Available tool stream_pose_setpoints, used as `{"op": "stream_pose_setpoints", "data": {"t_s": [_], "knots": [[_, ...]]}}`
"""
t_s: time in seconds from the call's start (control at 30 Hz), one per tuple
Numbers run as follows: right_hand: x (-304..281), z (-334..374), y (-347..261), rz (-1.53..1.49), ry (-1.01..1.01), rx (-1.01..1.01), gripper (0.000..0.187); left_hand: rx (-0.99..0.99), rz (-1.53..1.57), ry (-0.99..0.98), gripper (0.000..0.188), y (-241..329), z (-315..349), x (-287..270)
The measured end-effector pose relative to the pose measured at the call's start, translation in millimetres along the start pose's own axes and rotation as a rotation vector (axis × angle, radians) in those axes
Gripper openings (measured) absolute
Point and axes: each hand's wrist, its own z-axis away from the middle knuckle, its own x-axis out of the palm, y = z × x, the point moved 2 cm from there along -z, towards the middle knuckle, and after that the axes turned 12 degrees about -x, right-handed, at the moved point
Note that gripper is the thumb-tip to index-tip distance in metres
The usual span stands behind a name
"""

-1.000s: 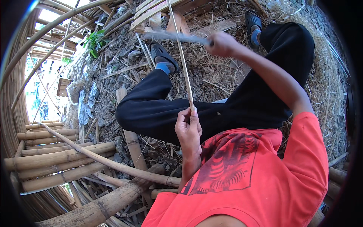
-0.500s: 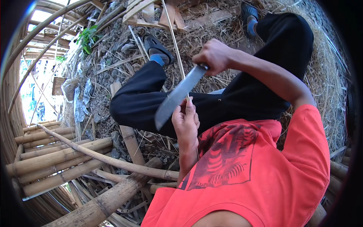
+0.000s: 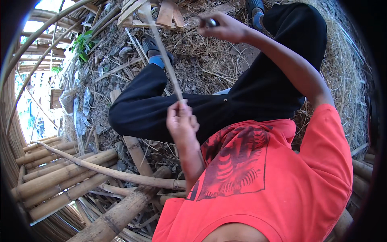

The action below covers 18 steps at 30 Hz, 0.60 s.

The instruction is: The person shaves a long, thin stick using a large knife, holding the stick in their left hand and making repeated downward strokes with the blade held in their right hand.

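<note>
My left hand [image 3: 182, 121] is closed around the lower end of a long, thin bamboo strip [image 3: 167, 60]. The strip rises from my fingers toward the far left, slightly smeared by motion. Farther out and to the right, my right hand [image 3: 227, 27] grips the dark handle of a machete [image 3: 212, 22]. Its blade hardly shows from this angle; the earlier picture shows it broad and grey. Knife and strip are apart. Beneath the left hand lies my bent leg in black trousers [image 3: 141, 111].
Bamboo poles [image 3: 68, 171] form a slatted frame at the left, with a thick pole [image 3: 117, 213] near me. Wooden offcuts [image 3: 165, 14] lie at the far side. Dry straw [image 3: 342, 80] covers ground at the right. A green plant [image 3: 82, 45] grows at far left.
My right hand has moved the machete away from the strip, farther out and slightly left. The left hand has shifted left and tilted the strip leftward, still holding it.
</note>
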Motion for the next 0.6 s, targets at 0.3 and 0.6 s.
{"op": "stream_pose_setpoints", "data": {"t_s": [0.3, 0.6], "knots": [[-66, 41, -112, 0.318, -1.368, 0.466, 0.035, 0.164, 0.175, 0.205, 0.014, 45, -3, -64], [-110, 35, -95, 0.873, -1.026, 0.381, 0.027, 0.131, 0.178, 0.150, 0.014, 41, -7, -54]]}}
